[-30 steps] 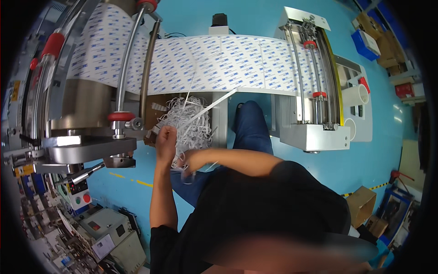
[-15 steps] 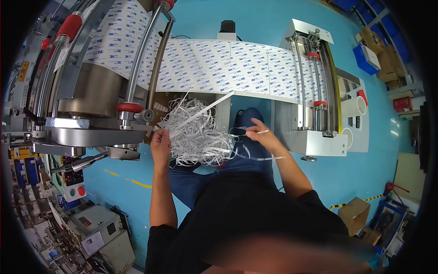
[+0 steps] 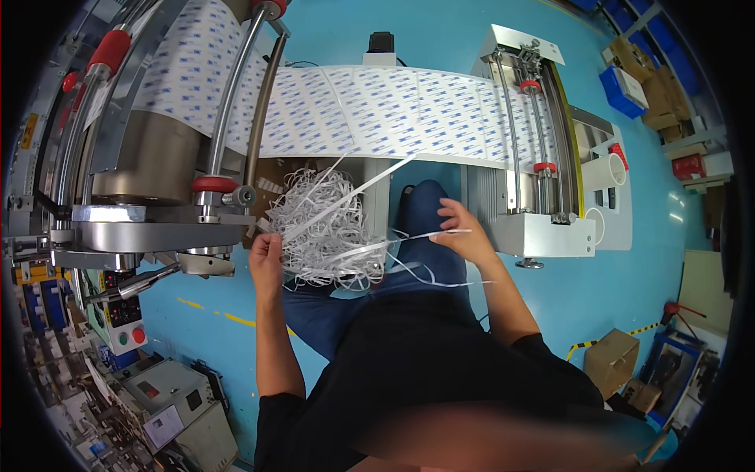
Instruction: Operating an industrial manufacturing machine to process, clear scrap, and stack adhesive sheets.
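White paper strips (image 3: pixel 322 228) held by left hand (image 3: pixel 266 256), right hand (image 3: pixel 460 232).

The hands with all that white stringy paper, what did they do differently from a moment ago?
The right hand came out of the tangled heap of thin white paper strips, moved off to the right, and now pinches a few strips stretched across from the heap. The left hand stayed at the heap's left edge, holding strips. The wide printed label web and the metal rollers look unchanged.

A tangle of paper strips (image 3: pixel 322 228) lies below the label web (image 3: pixel 377 110), between both hands.
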Demonstrator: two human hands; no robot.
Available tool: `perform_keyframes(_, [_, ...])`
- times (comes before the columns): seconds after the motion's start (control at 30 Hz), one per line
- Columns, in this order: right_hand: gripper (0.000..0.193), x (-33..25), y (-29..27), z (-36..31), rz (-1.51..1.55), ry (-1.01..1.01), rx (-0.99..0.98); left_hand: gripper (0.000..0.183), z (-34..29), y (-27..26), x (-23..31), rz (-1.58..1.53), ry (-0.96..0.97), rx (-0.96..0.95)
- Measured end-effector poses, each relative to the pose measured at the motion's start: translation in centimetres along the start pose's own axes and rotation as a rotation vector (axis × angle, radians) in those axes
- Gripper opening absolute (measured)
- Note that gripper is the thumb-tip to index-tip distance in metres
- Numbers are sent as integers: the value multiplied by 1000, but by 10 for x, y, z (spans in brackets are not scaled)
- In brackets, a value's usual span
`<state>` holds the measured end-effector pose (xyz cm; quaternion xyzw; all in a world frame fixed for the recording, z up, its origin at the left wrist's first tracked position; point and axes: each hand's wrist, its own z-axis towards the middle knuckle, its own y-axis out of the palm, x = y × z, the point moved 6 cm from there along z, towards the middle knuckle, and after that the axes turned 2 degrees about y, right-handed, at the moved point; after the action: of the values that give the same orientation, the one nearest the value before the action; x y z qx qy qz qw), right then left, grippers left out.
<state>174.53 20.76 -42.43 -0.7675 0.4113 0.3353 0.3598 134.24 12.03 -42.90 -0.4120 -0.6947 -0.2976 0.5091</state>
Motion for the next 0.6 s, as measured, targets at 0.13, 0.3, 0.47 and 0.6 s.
perform_keyframes(0.13, [78,-41,69,30,433,-109,-218,12,11,-45,-6,43,-10,-41])
perform_keyframes(0.3, [66,-77,170,68,1093,-90,-435,13,1,-104,-31,-13,-41,17])
perform_keyframes(0.47, [57,-107,244,92,1254,-135,-580,18,-8,-134,-46,-107,-203,-48])
perform_keyframes(0.6, [40,-121,278,78,1127,-18,-783,29,1,-163,-54,-269,-235,47])
